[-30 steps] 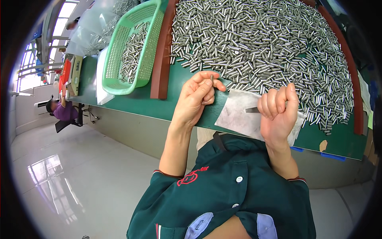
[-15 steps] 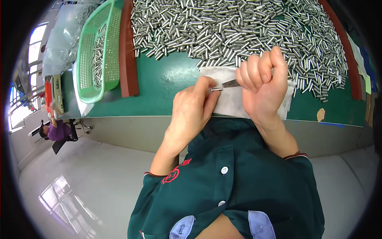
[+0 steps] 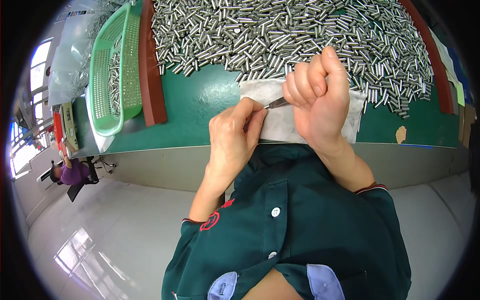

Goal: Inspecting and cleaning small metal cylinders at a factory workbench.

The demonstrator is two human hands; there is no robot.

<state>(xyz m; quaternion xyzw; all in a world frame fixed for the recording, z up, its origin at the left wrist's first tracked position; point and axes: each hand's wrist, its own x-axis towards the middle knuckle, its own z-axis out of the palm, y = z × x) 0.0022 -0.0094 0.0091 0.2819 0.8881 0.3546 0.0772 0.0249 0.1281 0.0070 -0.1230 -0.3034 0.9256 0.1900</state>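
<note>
My left hand (image 3: 231, 131) is closed in a pinch over the left part of a whitish cloth (image 3: 282, 127). Its fingers hide nearly all of the small metal pin they hold. My right hand (image 3: 321, 102) is a fist, thumb up, around a narrow flat metal blade (image 3: 278, 103); its handle end is hidden in the palm. The blade points left, and its tip meets the left fingertips. Whether it touches the pin itself I cannot tell. Just beyond the cloth spreads a large heap of short shiny metal pins (image 3: 280, 45).
Red-brown bars (image 3: 152, 85) flank the heap on the green table (image 3: 187, 97). A green plastic basket (image 3: 131, 80) with more pins stands at the left, beside clear bags (image 3: 70, 65). A tan scrap (image 3: 401, 134) lies at the right. A person in purple (image 3: 75, 171) sits far left.
The blade's tip has come to the left fingertips, where a gap was before. The pin, visible earlier, is now mostly covered. The whole view has shifted slightly.
</note>
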